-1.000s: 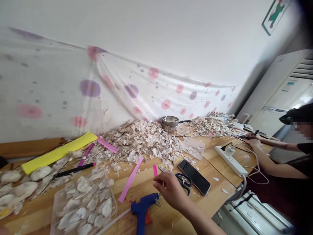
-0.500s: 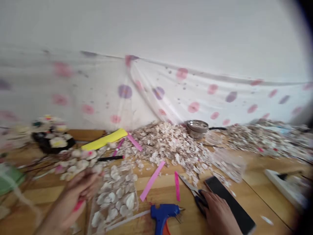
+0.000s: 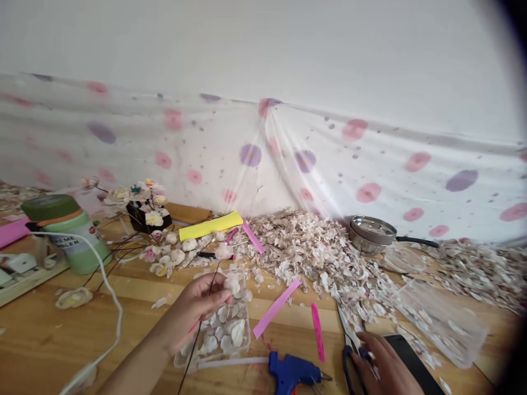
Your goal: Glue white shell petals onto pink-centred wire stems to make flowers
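Observation:
My left hand [image 3: 201, 299] is closed around a thin dark stem [image 3: 190, 356] that slants up between the fingers. A pale pink flower bud [image 3: 223, 251] shows at the stem's upper end. A bit of pink pokes out below the palm. Under and beyond this hand sits a clear plastic tray [image 3: 248, 343] of white petals. My right hand [image 3: 385, 365] has its thumb and fingers at the handles of the scissors [image 3: 349, 334], whose blades lie on the table pointing away. A dark phone [image 3: 414, 359] is partly under that hand.
A blue glue gun [image 3: 294, 373] lies at the front, near pink paper strips [image 3: 276, 310]. Behind are a large petal heap [image 3: 304, 241], a pan [image 3: 373, 233] and a yellow paper roll [image 3: 211, 225]. At left stand a green jar [image 3: 76, 236] and a white cable [image 3: 119, 312].
The view has turned left, bringing the green jar into sight. My left hand has moved over the tray, and the stem and bud now show clearly. My right hand stays at the scissors.

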Demonstrator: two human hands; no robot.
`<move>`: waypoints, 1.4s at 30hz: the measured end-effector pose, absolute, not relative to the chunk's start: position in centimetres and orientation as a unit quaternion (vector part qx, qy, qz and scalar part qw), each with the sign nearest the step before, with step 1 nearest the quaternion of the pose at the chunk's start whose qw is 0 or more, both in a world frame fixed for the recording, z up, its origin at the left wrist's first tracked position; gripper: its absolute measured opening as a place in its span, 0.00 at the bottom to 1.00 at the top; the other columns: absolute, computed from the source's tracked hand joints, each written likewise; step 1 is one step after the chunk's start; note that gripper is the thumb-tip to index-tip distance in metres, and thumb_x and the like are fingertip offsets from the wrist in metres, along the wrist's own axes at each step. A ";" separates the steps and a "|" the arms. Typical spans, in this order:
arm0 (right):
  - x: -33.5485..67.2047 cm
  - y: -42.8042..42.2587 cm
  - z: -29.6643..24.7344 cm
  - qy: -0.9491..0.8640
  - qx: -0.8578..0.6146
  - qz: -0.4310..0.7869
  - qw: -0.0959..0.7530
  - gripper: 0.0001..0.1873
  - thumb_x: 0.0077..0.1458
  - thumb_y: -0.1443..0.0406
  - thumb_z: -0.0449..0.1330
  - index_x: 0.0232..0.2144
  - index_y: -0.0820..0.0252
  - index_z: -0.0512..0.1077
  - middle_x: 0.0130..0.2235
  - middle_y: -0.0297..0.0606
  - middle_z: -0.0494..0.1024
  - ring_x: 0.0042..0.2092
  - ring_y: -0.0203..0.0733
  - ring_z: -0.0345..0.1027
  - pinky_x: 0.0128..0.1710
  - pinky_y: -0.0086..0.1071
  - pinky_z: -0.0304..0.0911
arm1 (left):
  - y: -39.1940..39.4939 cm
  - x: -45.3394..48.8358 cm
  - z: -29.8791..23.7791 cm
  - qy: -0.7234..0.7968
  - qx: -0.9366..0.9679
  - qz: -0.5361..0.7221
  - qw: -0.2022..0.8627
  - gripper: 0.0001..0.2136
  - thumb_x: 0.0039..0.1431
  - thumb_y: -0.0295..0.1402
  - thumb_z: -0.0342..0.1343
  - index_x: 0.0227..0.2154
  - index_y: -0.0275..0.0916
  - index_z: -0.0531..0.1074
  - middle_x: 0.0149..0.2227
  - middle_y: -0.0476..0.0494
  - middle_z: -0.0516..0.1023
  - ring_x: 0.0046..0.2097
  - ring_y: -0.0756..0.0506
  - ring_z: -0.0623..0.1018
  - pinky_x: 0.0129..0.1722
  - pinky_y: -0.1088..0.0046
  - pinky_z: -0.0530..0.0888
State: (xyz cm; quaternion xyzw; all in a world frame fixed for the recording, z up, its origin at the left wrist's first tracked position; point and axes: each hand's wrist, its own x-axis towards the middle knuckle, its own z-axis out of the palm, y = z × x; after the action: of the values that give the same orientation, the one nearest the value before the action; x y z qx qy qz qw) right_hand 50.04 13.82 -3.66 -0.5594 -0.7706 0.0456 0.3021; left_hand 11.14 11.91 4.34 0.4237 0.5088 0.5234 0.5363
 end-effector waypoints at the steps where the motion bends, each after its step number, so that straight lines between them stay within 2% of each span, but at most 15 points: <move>1: 47.9 13.5 -2.7 -0.759 -0.552 0.096 0.332 0.15 0.52 0.58 0.58 0.39 0.60 0.76 0.38 0.48 0.82 0.35 0.49 0.78 0.35 0.35 0.73 | 11.8 11.7 4.3 0.512 0.452 0.506 0.527 0.12 0.49 0.40 0.63 0.28 0.37 0.70 0.24 0.51 0.73 0.21 0.55 0.58 0.21 0.77 0.54; 3: 43.2 12.7 -1.1 -0.721 -0.523 0.224 0.394 0.13 0.54 0.56 0.60 0.38 0.57 0.75 0.33 0.42 0.80 0.31 0.44 0.74 0.32 0.32 0.70 | 11.6 13.2 4.4 0.516 0.519 0.461 0.502 0.10 0.51 0.39 0.60 0.28 0.37 0.71 0.26 0.50 0.73 0.25 0.52 0.65 0.26 0.75 0.60; 4: 41.0 12.3 -0.5 -0.699 -0.488 0.299 0.428 0.15 0.54 0.55 0.61 0.39 0.57 0.75 0.33 0.41 0.79 0.32 0.44 0.73 0.33 0.32 0.69 | 11.4 13.9 4.5 0.517 0.551 0.437 0.488 0.08 0.52 0.38 0.59 0.28 0.37 0.72 0.26 0.50 0.73 0.27 0.50 0.67 0.28 0.74 0.62; 7: 35.7 11.5 0.0 -0.621 -0.358 0.549 0.430 0.22 0.50 0.48 0.64 0.39 0.57 0.76 0.34 0.42 0.79 0.34 0.44 0.73 0.33 0.32 0.67 | 10.8 15.8 4.6 0.521 0.602 0.379 0.472 0.05 0.51 0.34 0.59 0.26 0.37 0.75 0.22 0.53 0.68 0.26 0.51 0.64 0.27 0.74 0.60; 10: 33.1 11.1 -0.8 -0.495 -0.327 0.659 0.462 0.20 0.42 0.49 0.70 0.30 0.58 0.77 0.30 0.40 0.80 0.34 0.44 0.73 0.35 0.34 0.67 | 10.1 16.8 4.5 0.537 0.640 0.327 0.441 0.06 0.52 0.34 0.59 0.26 0.37 0.76 0.21 0.55 0.64 0.25 0.51 0.63 0.25 0.74 0.58; 13: 32.4 11.2 -1.7 -0.437 -0.347 0.672 0.486 0.16 0.38 0.55 0.74 0.26 0.58 0.78 0.29 0.38 0.80 0.32 0.43 0.73 0.34 0.33 0.67 | 9.4 16.9 4.3 0.572 0.671 0.283 0.378 0.06 0.53 0.34 0.58 0.25 0.38 0.76 0.22 0.55 0.66 0.27 0.50 0.65 0.27 0.74 0.59; 15: 32.5 11.3 -2.1 -0.427 -0.352 0.672 0.493 0.14 0.37 0.57 0.74 0.25 0.59 0.78 0.28 0.38 0.80 0.31 0.42 0.72 0.34 0.32 0.67 | 9.0 16.5 4.4 0.586 0.679 0.268 0.352 0.05 0.54 0.33 0.58 0.28 0.40 0.76 0.25 0.53 0.72 0.28 0.49 0.69 0.28 0.74 0.62; 17: 32.8 11.5 -2.5 -0.409 -0.362 0.666 0.508 0.13 0.38 0.58 0.74 0.25 0.58 0.78 0.26 0.36 0.79 0.29 0.39 0.71 0.32 0.30 0.66 | 8.7 15.6 4.8 0.587 0.686 0.274 0.330 0.06 0.56 0.35 0.56 0.33 0.41 0.77 0.31 0.50 0.78 0.32 0.48 0.73 0.31 0.74 0.66; 20: 33.4 11.9 -3.4 -0.363 -0.398 0.634 0.554 0.14 0.38 0.57 0.74 0.24 0.58 0.78 0.24 0.33 0.77 0.26 0.34 0.66 0.27 0.25 0.61 | 8.7 13.0 5.6 0.594 0.700 0.297 0.263 0.12 0.62 0.39 0.50 0.43 0.44 0.75 0.41 0.46 0.80 0.41 0.44 0.77 0.41 0.71 0.69; 23: 34.1 12.3 -4.5 -0.342 -0.420 0.611 0.577 0.17 0.35 0.55 0.75 0.24 0.59 0.77 0.23 0.32 0.76 0.23 0.32 0.62 0.23 0.23 0.58 | 10.2 9.3 5.5 0.617 0.721 0.300 0.097 0.16 0.67 0.36 0.41 0.49 0.42 0.71 0.45 0.42 0.79 0.49 0.41 0.75 0.49 0.64 0.67; 25: 34.5 12.3 -4.7 -0.340 -0.422 0.607 0.581 0.17 0.36 0.55 0.75 0.24 0.59 0.77 0.24 0.33 0.76 0.24 0.32 0.62 0.23 0.24 0.58 | 11.8 7.0 4.7 0.618 0.748 0.242 0.020 0.16 0.66 0.33 0.40 0.47 0.40 0.71 0.44 0.40 0.78 0.48 0.40 0.74 0.48 0.63 0.68; 28: 34.6 12.0 -4.3 -0.340 -0.418 0.605 0.585 0.16 0.38 0.56 0.74 0.25 0.58 0.76 0.25 0.33 0.76 0.24 0.33 0.63 0.24 0.26 0.60 | 14.5 4.5 2.4 0.623 0.756 0.201 0.011 0.14 0.63 0.28 0.41 0.34 0.39 0.74 0.34 0.40 0.77 0.41 0.39 0.75 0.41 0.63 0.70; 31: 34.5 11.6 -3.5 -0.341 -0.419 0.612 0.577 0.16 0.39 0.56 0.74 0.25 0.58 0.76 0.23 0.31 0.74 0.24 0.34 0.62 0.25 0.26 0.61 | 16.3 3.5 -0.3 0.629 0.759 0.168 0.007 0.14 0.60 0.25 0.43 0.30 0.40 0.74 0.31 0.41 0.77 0.37 0.40 0.75 0.38 0.63 0.71; 38: 34.4 11.5 -3.5 -0.329 -0.398 0.640 0.569 0.16 0.38 0.57 0.74 0.24 0.60 0.76 0.26 0.34 0.77 0.28 0.36 0.66 0.29 0.27 0.61 | 17.4 3.7 -3.0 0.650 0.743 0.153 -0.038 0.18 0.61 0.24 0.42 0.43 0.38 0.76 0.43 0.36 0.76 0.46 0.38 0.72 0.47 0.59 0.69; 42: 34.3 11.5 -3.8 -0.335 -0.387 0.648 0.564 0.15 0.39 0.58 0.74 0.24 0.61 0.75 0.26 0.35 0.77 0.29 0.36 0.68 0.31 0.28 0.61 | 17.8 3.6 -3.7 0.661 0.732 0.154 -0.054 0.18 0.60 0.25 0.44 0.45 0.38 0.77 0.45 0.37 0.76 0.47 0.38 0.72 0.47 0.58 0.70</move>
State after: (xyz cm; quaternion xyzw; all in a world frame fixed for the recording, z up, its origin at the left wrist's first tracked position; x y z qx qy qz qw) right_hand 34.29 11.46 -3.82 -0.3868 -0.3352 0.6483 0.5637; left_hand 3.62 17.82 -3.67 0.7323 0.6613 0.1535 -0.0536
